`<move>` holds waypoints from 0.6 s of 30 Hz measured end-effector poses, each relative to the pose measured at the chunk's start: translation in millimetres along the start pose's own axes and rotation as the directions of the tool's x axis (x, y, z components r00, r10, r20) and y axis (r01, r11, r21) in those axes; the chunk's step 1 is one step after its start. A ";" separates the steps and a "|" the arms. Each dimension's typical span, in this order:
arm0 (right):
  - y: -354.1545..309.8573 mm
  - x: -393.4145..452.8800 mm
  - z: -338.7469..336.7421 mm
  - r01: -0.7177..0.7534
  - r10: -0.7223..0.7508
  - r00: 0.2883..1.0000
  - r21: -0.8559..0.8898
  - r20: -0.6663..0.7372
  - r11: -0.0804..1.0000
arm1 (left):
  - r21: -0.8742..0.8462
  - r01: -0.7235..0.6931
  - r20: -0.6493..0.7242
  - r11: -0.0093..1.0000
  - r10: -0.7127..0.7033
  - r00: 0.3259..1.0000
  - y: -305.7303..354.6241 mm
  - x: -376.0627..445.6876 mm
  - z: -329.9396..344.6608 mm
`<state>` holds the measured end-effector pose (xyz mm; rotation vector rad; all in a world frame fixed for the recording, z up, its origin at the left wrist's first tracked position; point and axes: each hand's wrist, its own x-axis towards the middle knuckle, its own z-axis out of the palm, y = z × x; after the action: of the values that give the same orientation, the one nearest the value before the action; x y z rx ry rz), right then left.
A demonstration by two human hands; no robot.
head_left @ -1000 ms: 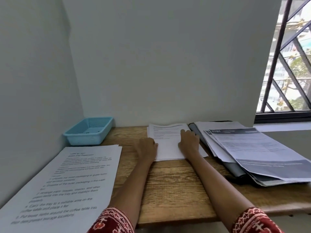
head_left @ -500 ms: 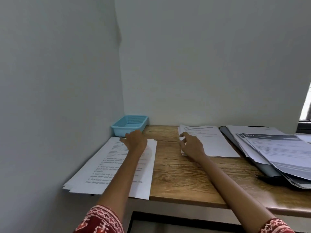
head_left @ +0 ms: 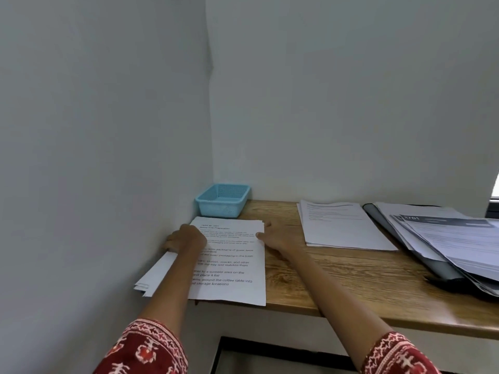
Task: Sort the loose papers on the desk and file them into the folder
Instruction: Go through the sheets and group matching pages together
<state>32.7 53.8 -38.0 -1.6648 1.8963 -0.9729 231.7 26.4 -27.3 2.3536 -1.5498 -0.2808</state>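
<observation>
The stack of printed papers (head_left: 229, 263) lies at the desk's (head_left: 337, 282) left end, just in front of the blue basket (head_left: 222, 199). The left hand (head_left: 186, 238) curls its fingers over the stack's left edge, gripping it. The right hand (head_left: 272, 237) pinches the stack's right edge. Right of the basket lies a second paper pile (head_left: 343, 228), then a dark folder (head_left: 405, 244) under more sheets (head_left: 459, 238).
</observation>
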 end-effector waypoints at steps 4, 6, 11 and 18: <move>3.9 -0.8 -2.8 -0.073 0.074 0.996 0.023 -0.040 0.997 | -0.088 -0.024 -0.006 0.996 0.024 1.000 8.3 -1.2 0.2; 5.2 -2.6 -6.5 -0.093 0.095 0.994 0.032 -0.060 0.995 | -0.132 -0.067 0.014 0.989 0.070 0.997 11.9 -2.4 2.9; 13.6 2.1 -14.7 -0.119 0.121 0.991 0.044 -0.050 0.992 | -0.090 -0.013 -0.001 0.996 0.013 1.000 19.7 -9.3 7.5; 12.3 3.2 -19.2 -0.114 0.111 0.992 -0.048 -0.062 0.992 | -0.273 -0.154 0.068 0.950 0.179 0.981 27.3 -8.6 -2.9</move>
<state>10.0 55.2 -34.1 -1.5535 2.0464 -0.9458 205.9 24.7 -14.8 2.0164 -1.6281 -0.5294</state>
